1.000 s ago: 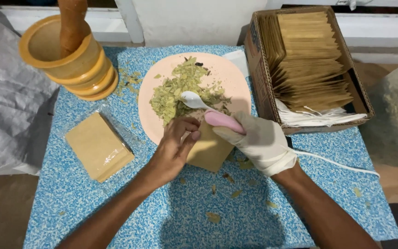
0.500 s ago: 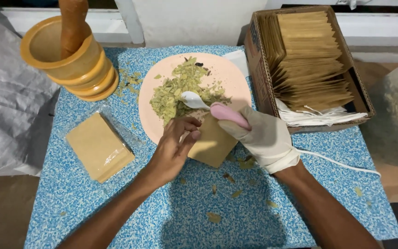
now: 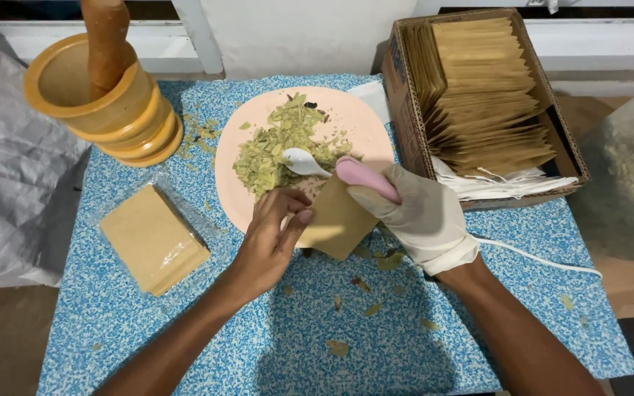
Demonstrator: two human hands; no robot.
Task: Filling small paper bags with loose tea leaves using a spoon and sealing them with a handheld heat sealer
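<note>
Blue speckled table (image 3: 185, 323), pale wall (image 3: 295, 37)

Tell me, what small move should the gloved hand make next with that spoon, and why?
Probably tip the spoon toward the brown pouch: the right hand holds its bowl at the crushed leaves, and the left hand holds the pouch beside the plate.

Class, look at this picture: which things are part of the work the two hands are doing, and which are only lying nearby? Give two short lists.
In use:
- left hand holding the brown paper pouch
- gloved right hand with the pink-handled spoon
- crushed dried leaves on the peach plate

Lying about:
- wooden mortar and pestle
- wrapped stack of pouches
- cardboard box of pouches
- grey sheet
</note>
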